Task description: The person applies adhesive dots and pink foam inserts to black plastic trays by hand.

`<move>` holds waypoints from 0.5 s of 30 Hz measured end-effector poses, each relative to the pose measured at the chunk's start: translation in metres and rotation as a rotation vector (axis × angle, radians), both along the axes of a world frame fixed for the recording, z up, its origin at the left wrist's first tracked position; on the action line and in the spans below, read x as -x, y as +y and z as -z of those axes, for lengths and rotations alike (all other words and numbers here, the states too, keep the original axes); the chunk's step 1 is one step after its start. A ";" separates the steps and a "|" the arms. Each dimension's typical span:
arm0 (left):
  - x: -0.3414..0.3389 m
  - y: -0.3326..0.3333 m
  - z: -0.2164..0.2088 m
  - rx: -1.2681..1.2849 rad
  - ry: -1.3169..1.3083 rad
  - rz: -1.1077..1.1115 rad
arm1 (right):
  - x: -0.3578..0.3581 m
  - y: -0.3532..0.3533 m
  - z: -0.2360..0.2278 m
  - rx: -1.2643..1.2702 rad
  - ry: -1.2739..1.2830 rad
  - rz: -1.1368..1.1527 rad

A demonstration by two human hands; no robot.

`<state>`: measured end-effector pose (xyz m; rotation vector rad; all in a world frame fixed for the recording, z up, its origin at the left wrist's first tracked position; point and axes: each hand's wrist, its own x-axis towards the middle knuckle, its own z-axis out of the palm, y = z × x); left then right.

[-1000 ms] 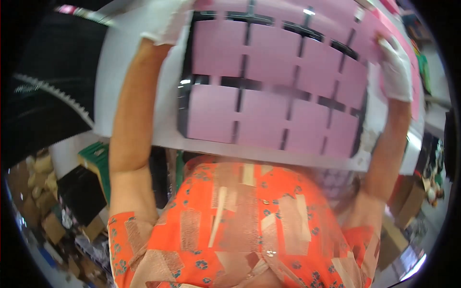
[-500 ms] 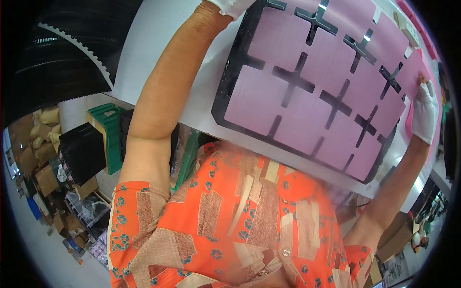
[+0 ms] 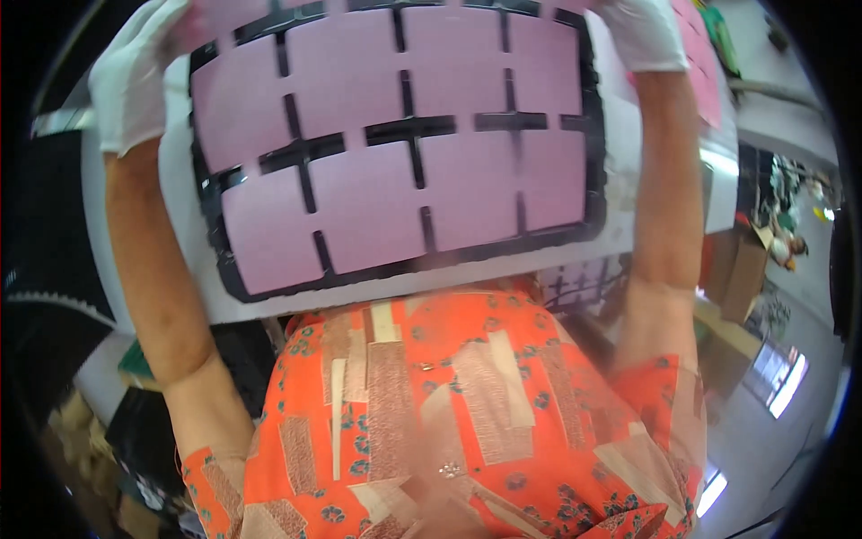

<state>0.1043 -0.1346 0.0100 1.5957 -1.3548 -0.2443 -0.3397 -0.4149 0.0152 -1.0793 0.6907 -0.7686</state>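
A thin pink sheet with rows of cross-shaped cutouts lies over a black tray, whose dark ribs show through the gaps. My left hand, in a white glove, is bent round the sheet's far left edge, its fingers closed there. My right hand, gloved too, is at the far right corner with its fingers curled toward the sheet. The upper picture edge cuts off part of both hands and the far side of the sheet.
The tray rests on a white tabletop. More pink sheets lie beyond my right arm. A patterned sheet shows below the table edge. Cardboard boxes and another person are off to the right.
The view has swung, so the tray now appears squarer and further left. My left hand has come fully into view at the sheet's left side; my right hand still is at its right.
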 end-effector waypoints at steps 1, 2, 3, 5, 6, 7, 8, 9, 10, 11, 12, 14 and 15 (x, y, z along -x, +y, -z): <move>0.003 -0.009 0.006 -0.012 0.514 -0.072 | -0.024 0.030 -0.013 0.462 0.275 0.009; 0.011 -0.009 0.002 -0.050 0.428 -0.063 | -0.025 0.033 -0.015 0.460 0.284 0.018; 0.015 -0.012 0.004 -0.047 0.436 -0.044 | -0.022 0.035 -0.016 0.455 0.290 0.025; 0.017 -0.016 0.007 -0.017 0.334 -0.041 | -0.022 0.039 -0.020 0.419 0.297 0.047; 0.017 -0.016 0.006 -0.031 0.323 -0.033 | -0.021 0.041 -0.020 0.379 0.293 0.054; 0.016 -0.017 0.006 -0.032 0.322 -0.028 | -0.018 0.037 -0.017 0.378 0.293 0.060; 0.017 -0.017 0.006 -0.030 0.323 -0.033 | -0.015 0.031 -0.014 0.178 0.002 -0.106; 0.017 -0.018 0.006 -0.029 0.323 -0.039 | -0.012 0.028 -0.011 -0.026 -0.290 -0.268; 0.020 -0.021 0.006 -0.031 0.322 -0.035 | -0.006 0.025 -0.010 -0.026 -0.291 -0.264; 0.020 -0.019 0.005 -0.006 0.367 -0.035 | -0.011 0.028 -0.011 0.187 -0.007 -0.113; 0.020 -0.018 0.004 0.019 0.410 -0.035 | -0.017 0.032 -0.012 0.396 0.277 0.041; 0.020 -0.018 0.003 -0.024 0.436 -0.052 | -0.018 0.036 -0.017 0.348 0.283 0.060; 0.023 -0.020 0.003 -0.061 0.475 -0.060 | -0.016 0.038 -0.017 0.308 0.303 0.085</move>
